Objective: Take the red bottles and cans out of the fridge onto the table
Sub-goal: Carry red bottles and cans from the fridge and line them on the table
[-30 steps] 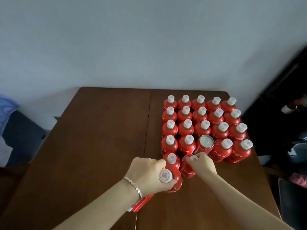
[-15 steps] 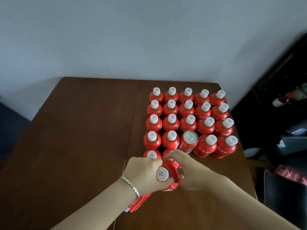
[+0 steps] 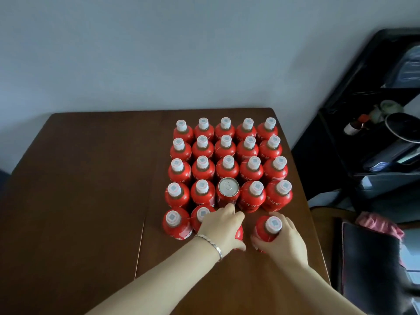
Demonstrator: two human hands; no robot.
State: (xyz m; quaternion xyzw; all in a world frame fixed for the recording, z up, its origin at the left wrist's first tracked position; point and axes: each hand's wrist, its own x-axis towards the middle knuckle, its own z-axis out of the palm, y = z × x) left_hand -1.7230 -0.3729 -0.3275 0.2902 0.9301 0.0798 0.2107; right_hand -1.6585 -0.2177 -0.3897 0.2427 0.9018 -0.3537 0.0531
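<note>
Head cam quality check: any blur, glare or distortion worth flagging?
Head view: dim, flat light, soft shadows; mild sheen on the can lid; dark shelf at right leans and smears toward the frame edge; left hand, right hand and the bottle it holds look fairly sharp.

Straight up at twelve o'clock you have a plain grey-blue wall filling the upper half of your view. At two to three o'clock stands a black shelving unit, its contents dim and hard to read. On one shelf a small pale bottle with an orange-red cap lies on its side, and just beside it, towards three o'clock, sits a round dark dish with a light rim. At four o'clock you'll see a crumpled pink cloth resting on top of a black padded panel, possibly a chair back.
</note>
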